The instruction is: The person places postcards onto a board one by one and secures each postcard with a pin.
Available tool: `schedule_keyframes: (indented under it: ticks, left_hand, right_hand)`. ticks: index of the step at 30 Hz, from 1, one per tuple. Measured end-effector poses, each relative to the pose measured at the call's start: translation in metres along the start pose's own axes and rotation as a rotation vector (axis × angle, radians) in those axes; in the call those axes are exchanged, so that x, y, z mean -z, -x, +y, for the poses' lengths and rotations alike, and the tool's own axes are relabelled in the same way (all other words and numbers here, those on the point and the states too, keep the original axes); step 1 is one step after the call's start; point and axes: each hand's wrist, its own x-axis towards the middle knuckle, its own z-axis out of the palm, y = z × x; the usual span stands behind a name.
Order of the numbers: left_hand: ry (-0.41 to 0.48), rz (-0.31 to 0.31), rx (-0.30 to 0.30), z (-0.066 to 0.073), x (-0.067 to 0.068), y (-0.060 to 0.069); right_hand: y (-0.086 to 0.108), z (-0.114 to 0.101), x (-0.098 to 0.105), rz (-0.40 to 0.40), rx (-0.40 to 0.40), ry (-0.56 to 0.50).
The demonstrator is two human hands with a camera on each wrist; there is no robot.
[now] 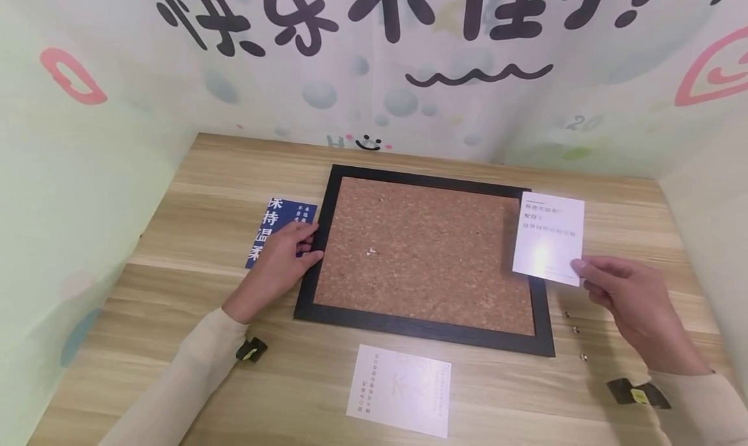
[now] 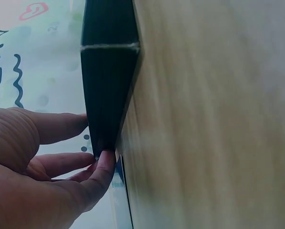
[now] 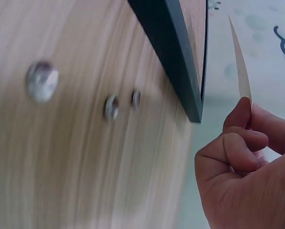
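Note:
A cork board in a black frame lies on the wooden table. At its left edge my left hand rests its fingertips against the frame's side, and the left wrist view shows the thumb touching that frame too. My right hand pinches a white printed card by its lower right corner, between thumb and fingers. The card is held over the board's right border and covers part of it. Seen edge-on in the right wrist view, the card stands up from the fingertips.
A blue card with white characters lies left of the board, partly under my left hand. A pale card lies in front of the board. Several small shiny metal pieces sit on the table at right. A printed wall hanging rises behind.

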Motion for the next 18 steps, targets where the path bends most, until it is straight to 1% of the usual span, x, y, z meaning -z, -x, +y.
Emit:
schedule_keyframes:
  ticks: [7, 14, 18]
  left_hand:
    - [0.004, 0.005, 0.001, 0.001, -0.001, 0.000]
    - [0.009, 0.008, 0.009, 0.000, -0.001, 0.000]
    - [0.012, 0.012, 0.003, 0.000, -0.001, 0.000]
  right_hand:
    - [-0.002, -0.003, -0.016, -0.045, -0.026, 0.025]
    - [-0.003, -0.005, -0.034, -0.084, -0.018, 0.067]
    - [-0.003, -0.007, -0.045, -0.103, -0.029, 0.096]
